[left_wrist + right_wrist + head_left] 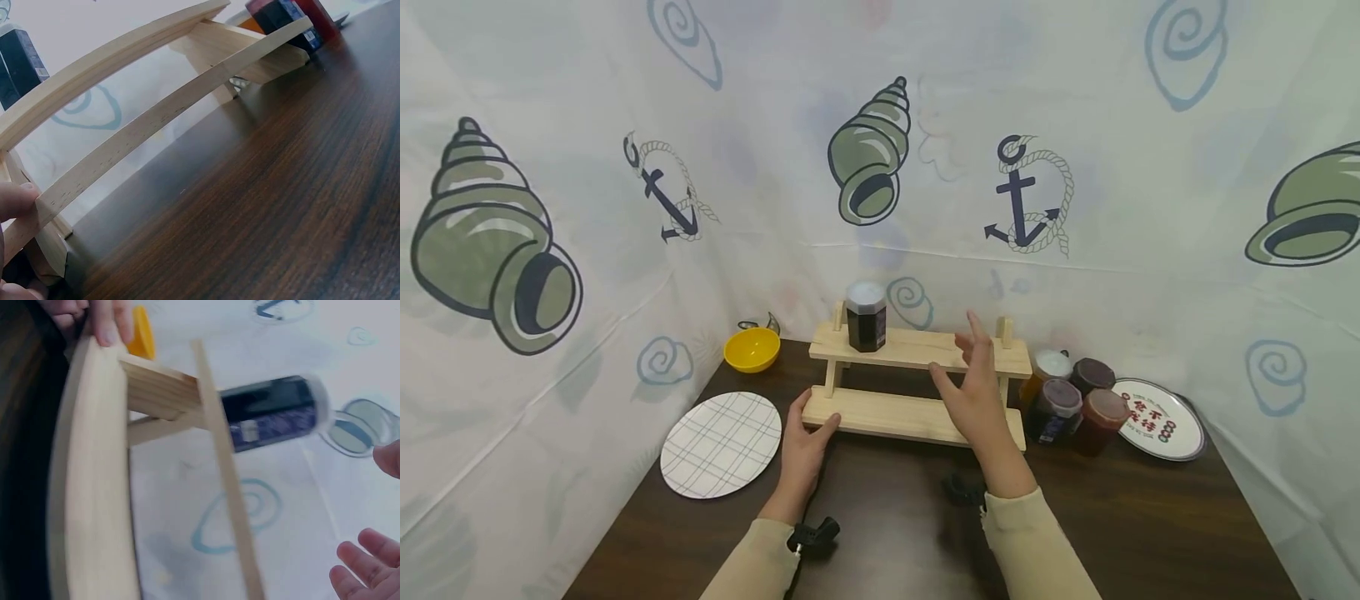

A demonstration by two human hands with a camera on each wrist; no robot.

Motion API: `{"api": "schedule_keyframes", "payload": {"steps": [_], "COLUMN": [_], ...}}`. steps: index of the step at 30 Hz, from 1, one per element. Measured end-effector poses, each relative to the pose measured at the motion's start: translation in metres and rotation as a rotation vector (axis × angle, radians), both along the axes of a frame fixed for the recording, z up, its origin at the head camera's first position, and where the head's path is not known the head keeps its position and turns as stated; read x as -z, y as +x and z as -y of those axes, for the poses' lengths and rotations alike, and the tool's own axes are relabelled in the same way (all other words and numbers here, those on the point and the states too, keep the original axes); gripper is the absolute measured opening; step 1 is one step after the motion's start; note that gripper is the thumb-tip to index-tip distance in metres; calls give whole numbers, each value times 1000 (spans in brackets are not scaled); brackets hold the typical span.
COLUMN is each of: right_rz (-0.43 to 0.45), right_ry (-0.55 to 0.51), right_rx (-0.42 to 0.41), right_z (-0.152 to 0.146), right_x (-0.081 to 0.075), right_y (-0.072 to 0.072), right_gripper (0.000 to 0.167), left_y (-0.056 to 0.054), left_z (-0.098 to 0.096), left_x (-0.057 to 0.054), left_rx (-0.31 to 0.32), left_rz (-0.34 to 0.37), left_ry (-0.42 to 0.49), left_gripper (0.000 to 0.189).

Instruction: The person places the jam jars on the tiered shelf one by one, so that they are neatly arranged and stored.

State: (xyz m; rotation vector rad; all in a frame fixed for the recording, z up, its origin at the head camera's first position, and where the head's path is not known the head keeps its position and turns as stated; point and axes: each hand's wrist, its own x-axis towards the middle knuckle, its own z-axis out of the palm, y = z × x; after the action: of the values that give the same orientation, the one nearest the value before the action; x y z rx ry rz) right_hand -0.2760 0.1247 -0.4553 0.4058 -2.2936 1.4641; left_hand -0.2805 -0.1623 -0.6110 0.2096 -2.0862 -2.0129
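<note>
A two-tier wooden shelf (895, 414) stands near the back of the dark table. On the left part of its upper tier is a dark jar (867, 323) with a white lid, upright. My left hand (803, 450) grips the left end of the lower tier; in the left wrist view its thumb (17, 200) lies against the board and other fingers are below. My right hand (976, 404) is raised before the shelf's right half, fingers spread and holding nothing. In the right wrist view its fingertips (369, 569) are apart from the shelf.
Several lidded jars (1060, 408) are grouped off the shelf's right end, beside a white plate (1187, 433) with red lettering. To the left are a yellow bowl (751, 350) and a checked white plate (721, 446). A patterned curtain (760, 183) hangs behind the table.
</note>
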Motion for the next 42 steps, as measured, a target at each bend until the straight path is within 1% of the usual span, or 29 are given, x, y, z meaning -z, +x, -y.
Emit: {"api": "schedule_keyframes", "payload": {"steps": [2, 4, 7, 9, 11, 14, 18, 21, 25, 28, 30, 33, 38, 42], "right_rz": [-17, -62, -133, -170, -169, -113, -11, 61, 117, 129, 160, 173, 132, 148], "right_ry": [6, 18, 35, 33, 21, 15, 28, 22, 11, 6, 14, 73, 184, 197], "right_rx": [21, 38, 86, 134, 193, 318, 462, 529, 585, 577, 562, 510, 401, 337], "right_z": [-10, -21, -41, -60, -80, -111, -151, -178, -206, -223, -233, -246, -257, -257], "right_x": [-6, -12, -19, -20, -20, -16, -5, 1, 7, 13, 18, 26, 43, 54], "right_y": [4, 9, 16, 19, 23, 32, 46, 55, 62, 64, 66, 66, 61, 55], "right_gripper": [97, 97, 96, 94, 90, 87, 90, 92, 90, 90, 90, 91, 93, 96], "left_y": [0, 0, 0, 1, 1, 2, 3, 3, 3, 2, 0, -1, -1, -1], "left_z": [-1, -1, -2, -3, -4, -4, -4, -3, -2, -1, 0, 0, -1, -1], "left_x": [1, 2, 5, 5, 5, 4, 4, 3, 2, 1, 1, 1, -2, -2], "left_rx": [-5, -9, -6, -3, -2, -7, -3, 6, 2, 0, 6, 10, 9, 14], "left_rz": [4, 7, 7, 5, 4, 6, 7, 8, 9, 5, 0, -2, 3, 6], "left_ry": [2, 6, 14, 16, 18, 13, 15, 19, 13, 8, 10, 19, 18, 25], "left_gripper": [82, 82, 81, 82, 82, 83, 83, 83, 83, 82, 82, 82, 82, 83]}}
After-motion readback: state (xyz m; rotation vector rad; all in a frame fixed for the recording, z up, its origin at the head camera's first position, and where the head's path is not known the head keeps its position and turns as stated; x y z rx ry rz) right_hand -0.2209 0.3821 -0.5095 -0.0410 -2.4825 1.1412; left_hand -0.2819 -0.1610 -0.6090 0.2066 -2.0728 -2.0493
